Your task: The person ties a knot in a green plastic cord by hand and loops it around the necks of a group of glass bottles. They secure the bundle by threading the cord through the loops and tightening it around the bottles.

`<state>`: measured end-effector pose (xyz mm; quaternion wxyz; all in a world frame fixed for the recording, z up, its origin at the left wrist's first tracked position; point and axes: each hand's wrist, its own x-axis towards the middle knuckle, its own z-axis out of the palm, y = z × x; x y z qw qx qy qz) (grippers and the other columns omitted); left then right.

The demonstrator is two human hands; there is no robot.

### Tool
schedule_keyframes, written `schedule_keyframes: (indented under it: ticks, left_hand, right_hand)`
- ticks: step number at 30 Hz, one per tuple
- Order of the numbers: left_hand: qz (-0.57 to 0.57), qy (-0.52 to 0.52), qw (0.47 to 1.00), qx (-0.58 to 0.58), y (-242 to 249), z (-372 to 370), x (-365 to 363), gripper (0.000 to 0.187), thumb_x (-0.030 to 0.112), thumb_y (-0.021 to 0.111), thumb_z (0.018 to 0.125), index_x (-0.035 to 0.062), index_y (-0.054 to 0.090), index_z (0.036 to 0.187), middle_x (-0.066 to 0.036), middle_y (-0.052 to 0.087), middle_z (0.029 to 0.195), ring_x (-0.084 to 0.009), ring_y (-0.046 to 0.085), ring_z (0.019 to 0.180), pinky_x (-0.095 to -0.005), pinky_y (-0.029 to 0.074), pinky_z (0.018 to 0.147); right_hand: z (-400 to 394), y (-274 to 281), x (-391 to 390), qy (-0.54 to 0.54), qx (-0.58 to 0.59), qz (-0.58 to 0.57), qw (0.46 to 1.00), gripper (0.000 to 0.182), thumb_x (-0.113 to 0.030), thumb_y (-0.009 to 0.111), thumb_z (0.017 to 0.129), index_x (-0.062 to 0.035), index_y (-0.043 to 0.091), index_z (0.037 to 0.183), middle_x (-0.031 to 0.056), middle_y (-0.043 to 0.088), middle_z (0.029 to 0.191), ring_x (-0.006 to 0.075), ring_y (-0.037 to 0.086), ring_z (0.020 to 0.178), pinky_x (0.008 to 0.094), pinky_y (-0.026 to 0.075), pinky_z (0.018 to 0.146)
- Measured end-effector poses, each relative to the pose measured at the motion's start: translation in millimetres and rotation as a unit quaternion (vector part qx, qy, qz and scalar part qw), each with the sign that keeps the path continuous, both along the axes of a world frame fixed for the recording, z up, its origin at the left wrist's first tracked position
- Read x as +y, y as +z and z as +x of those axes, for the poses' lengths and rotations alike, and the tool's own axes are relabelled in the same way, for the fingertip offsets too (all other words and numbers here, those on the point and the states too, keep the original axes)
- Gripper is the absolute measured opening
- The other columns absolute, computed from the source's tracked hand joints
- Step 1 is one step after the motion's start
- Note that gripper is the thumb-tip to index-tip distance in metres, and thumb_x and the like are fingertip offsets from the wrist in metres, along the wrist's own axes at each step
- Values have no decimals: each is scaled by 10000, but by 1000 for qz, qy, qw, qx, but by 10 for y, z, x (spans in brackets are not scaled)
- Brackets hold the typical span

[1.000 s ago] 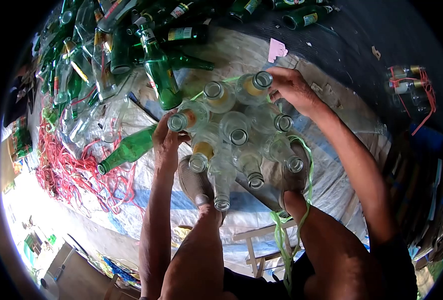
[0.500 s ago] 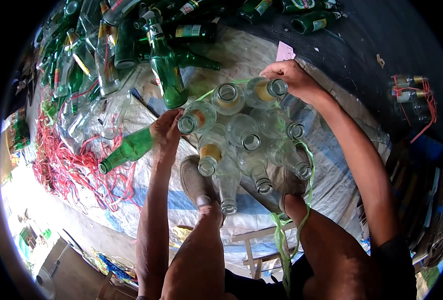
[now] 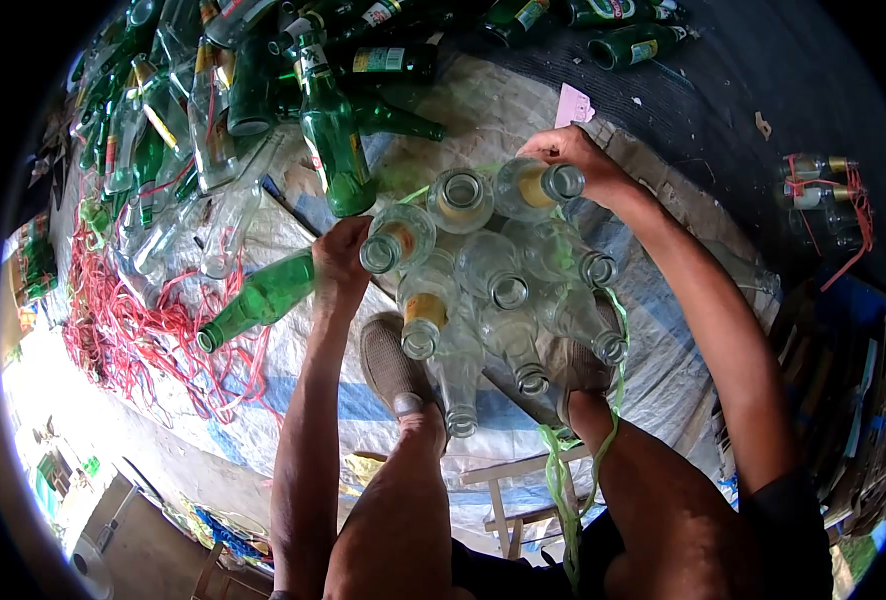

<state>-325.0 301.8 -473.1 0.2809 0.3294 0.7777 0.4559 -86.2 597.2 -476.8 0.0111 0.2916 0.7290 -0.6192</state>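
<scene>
A cluster of clear glass bottles stands between my feet, necks toward me. A green plastic string passes along the cluster's far side and down its right side toward my lap. My left hand is closed in a fist by the leftmost clear bottle; what its fingers grip is hidden. At the far right, my right hand pinches beside a gold-labelled bottle, apparently on the string. A green bottle lies just left of my left wrist, and another green bottle lies beyond that hand.
Many green and clear bottles are heaped at the far left. Tangled red string lies left on the white-and-blue sheet. A red-tied bottle bundle and stacked cardboard are at right. A wooden stool shows below.
The clear bottles have shifted slightly toward me and to the right. My left hand has moved a little right; my right hand stays nearly in place, its fingers still bent.
</scene>
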Motion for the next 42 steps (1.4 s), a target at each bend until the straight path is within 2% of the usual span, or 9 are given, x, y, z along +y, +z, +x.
schedule_keyframes:
  ticks: [5,8,12,13,20,23,28,35,42]
  left_hand:
    - [0,-8,999,34,-46,4,-1,186,137,750,927,-5,747,1047,-117,770,911,-143,714,831,-303,555,761]
    - [20,-25,999,41,-71,7,-31,236,134,768,893,-3,735,1082,-109,769,910,-157,731,812,-304,576,737]
    - [10,22,985,-171,23,218,-185,312,212,634,991,-54,664,1150,-134,746,888,-159,711,709,-295,588,655]
    - [-71,-38,986,-144,81,183,-261,336,242,647,999,-60,653,1146,-121,737,911,-140,687,754,-288,553,692]
    - [33,-12,981,-192,-153,452,-609,403,297,662,1028,-52,643,1228,-106,723,1048,-157,672,987,-298,509,913]
    - [-47,-20,979,-198,-117,433,-609,357,143,677,971,-9,647,1293,-84,708,1178,-156,669,1033,-307,541,922]
    - [12,-39,985,-169,-100,499,-599,417,181,705,957,-12,642,1321,-74,709,1158,-139,654,1018,-303,538,911]
    - [-12,-42,996,-82,-14,620,-639,469,98,769,874,-14,633,1309,-89,700,1160,-156,653,1022,-318,541,892]
    - [-138,-71,985,-72,30,765,-956,288,57,705,919,-36,683,1191,-97,714,1110,-196,667,1017,-349,534,890]
  right_hand:
    - [42,-68,-50,-4,-26,16,1000,257,-124,759,896,33,726,1097,16,727,951,71,640,870,270,540,770]
    - [154,-9,-200,-52,34,-9,998,219,-137,680,935,-22,738,1112,8,716,877,77,647,730,255,541,638]
    - [296,310,-414,-129,-74,-66,987,288,-169,622,962,-17,694,1196,64,724,1058,112,649,906,303,549,732]
    - [379,265,-439,-121,-45,-67,989,288,-168,624,964,-12,691,1197,65,726,1066,112,651,910,301,549,732]
    - [561,67,-636,-136,44,-51,988,242,-158,681,970,32,708,1119,62,735,927,107,658,837,274,523,700]
    - [537,51,-645,-127,20,-15,992,210,-157,723,947,24,723,1055,61,722,865,111,653,796,279,515,686]
    - [537,-263,-683,-145,69,17,987,159,-150,739,917,2,692,920,43,670,771,108,605,732,304,496,661]
    - [627,-162,-687,-93,-47,95,990,197,-159,708,947,14,722,1040,100,705,896,148,644,841,331,518,745]
    - [1060,75,-1073,-179,-51,-123,975,364,-333,660,991,-17,677,1171,89,679,943,157,669,829,335,583,725]
